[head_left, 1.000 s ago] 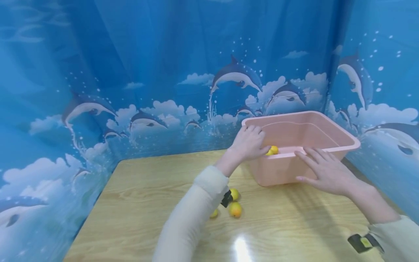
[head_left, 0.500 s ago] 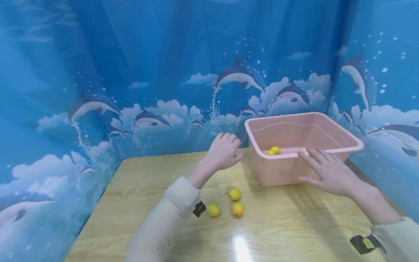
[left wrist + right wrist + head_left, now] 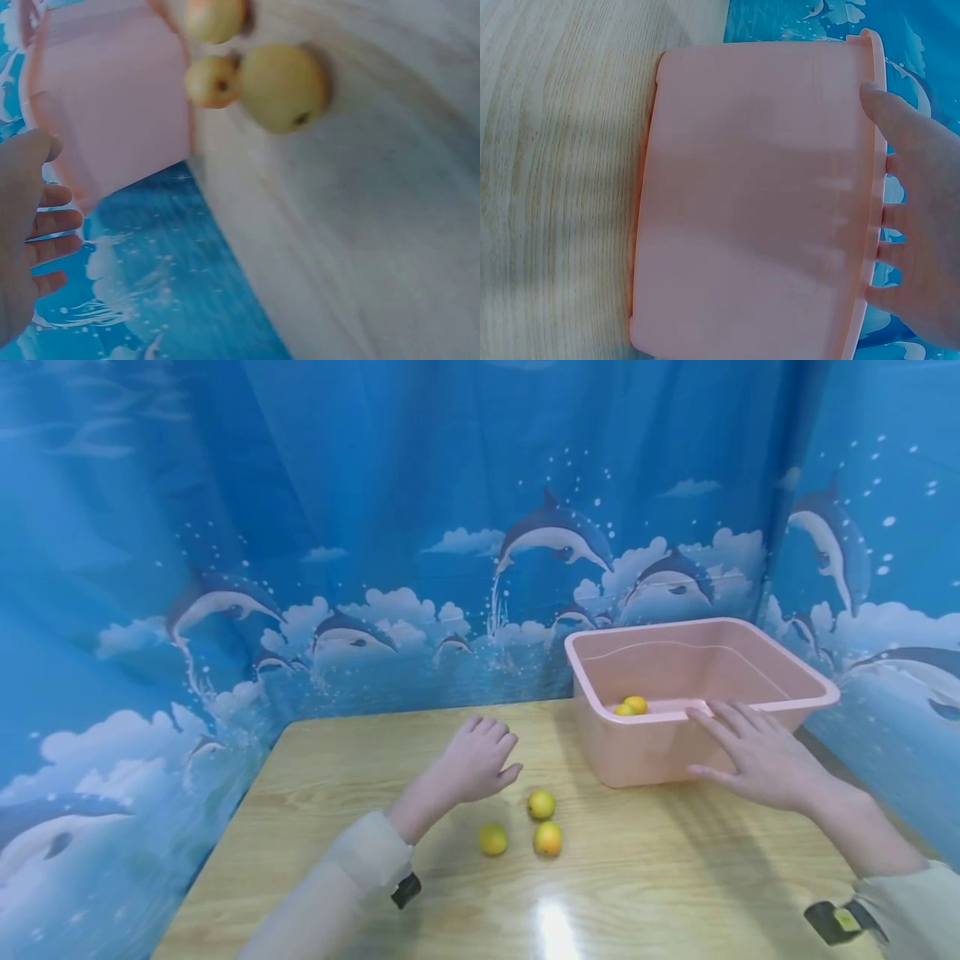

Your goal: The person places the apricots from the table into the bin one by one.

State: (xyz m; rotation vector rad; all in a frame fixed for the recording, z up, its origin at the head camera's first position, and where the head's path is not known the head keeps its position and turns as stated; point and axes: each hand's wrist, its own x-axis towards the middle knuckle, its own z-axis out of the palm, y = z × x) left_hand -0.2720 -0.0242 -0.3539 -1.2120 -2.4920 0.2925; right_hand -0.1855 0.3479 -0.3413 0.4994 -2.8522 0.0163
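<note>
My left hand (image 3: pixel 476 760), holding nothing, hovers over the table with its fingers loosely bent; the left wrist view shows a gap between thumb and fingers (image 3: pixel 54 223). To its right lie three small round yellow fruits: one nearest the wrist (image 3: pixel 492 839), one farther back (image 3: pixel 541 804) and one with an orange blush (image 3: pixel 547 838). A pink plastic bin (image 3: pixel 645 747) stands at the back right, with two yellow fruits (image 3: pixel 634 704) visible inside. My right hand (image 3: pixel 765 760) is spread at the bin's front rim, fingertips over the edge, thumb before the front wall.
The wooden table (image 3: pixel 322 810) ends at the back and left near a blue dolphin-print curtain (image 3: pixel 420 527). Behind and right of the bin the curtain hangs close. A bright light reflection (image 3: pixel 555 927) shows near the front.
My left hand has left the bin's left rim and come back leftward and nearer, over the table. My right hand stays at the front rim. The fruits lie as before.
</note>
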